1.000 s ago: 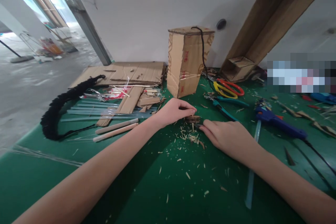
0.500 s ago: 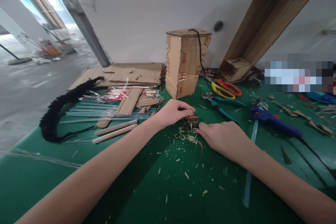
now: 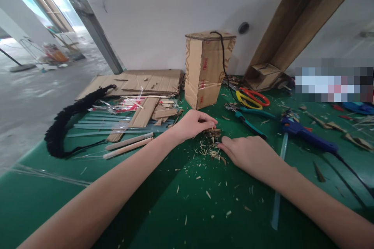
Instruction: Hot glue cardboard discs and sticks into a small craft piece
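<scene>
The left hand (image 3: pixel 191 124) is closed in a pinch, fingertips pressing on the top of a small brown cardboard piece (image 3: pixel 212 132) that rests on the green worktop (image 3: pixel 163 210) near its middle, in front of the tall cardboard box (image 3: pixel 206 69). The right hand (image 3: pixel 248 151) lies low on the worktop just beside the piece, fingers extended toward it; whether it grips anything cannot be determined. Pale shavings (image 3: pixel 210 151) are scattered directly below the piece, between the two hands. The box carries red printed marks on its front face, too small to read; a black cord (image 3: pixel 222 58) hangs over its top. Toward the far right edge lie yellow-and-red scissors (image 3: pixel 253 99), teal-handled pliers (image 3: pixel 248 120) and a blue glue gun (image 3: pixel 306 137), with a clear glue stick (image 3: pixel 279 179) beside the right forearm. Toward the far left lie flat cardboard sheets (image 3: pixel 137 81), clear rods (image 3: pixel 99 124), two wooden dowels (image 3: pixel 128 144) and a black braided rope (image 3: pixel 70 118).
</scene>
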Available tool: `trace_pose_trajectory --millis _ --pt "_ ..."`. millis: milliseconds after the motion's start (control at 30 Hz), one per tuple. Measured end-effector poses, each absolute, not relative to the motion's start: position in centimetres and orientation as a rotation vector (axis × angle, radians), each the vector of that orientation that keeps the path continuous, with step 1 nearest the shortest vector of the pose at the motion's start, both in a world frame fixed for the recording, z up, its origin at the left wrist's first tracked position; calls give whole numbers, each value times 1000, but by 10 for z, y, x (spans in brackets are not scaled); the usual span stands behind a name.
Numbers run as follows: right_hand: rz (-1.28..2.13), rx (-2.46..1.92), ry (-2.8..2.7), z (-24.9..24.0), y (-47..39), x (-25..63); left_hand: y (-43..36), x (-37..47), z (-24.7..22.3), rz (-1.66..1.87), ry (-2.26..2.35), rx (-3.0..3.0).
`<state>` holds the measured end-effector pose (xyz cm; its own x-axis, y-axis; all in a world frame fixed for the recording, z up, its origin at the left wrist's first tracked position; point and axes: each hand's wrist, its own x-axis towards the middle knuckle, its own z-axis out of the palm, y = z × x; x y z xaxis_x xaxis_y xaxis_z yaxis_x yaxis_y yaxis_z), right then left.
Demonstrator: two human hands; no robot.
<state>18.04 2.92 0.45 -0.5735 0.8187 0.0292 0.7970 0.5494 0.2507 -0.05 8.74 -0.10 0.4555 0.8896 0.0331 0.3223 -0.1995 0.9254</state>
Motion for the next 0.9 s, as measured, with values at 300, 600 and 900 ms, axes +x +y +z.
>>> trace_pose_trajectory --millis 300,600,900 --pt "445 1557 2597 -3 28 178 89 0 -4 746 1006 1705" --pt "521 1566 2648 -9 28 180 90 -1 -6 748 996 1685" --pt "426 1521 2594 -3 30 178 90 0 -6 767 1006 1665"
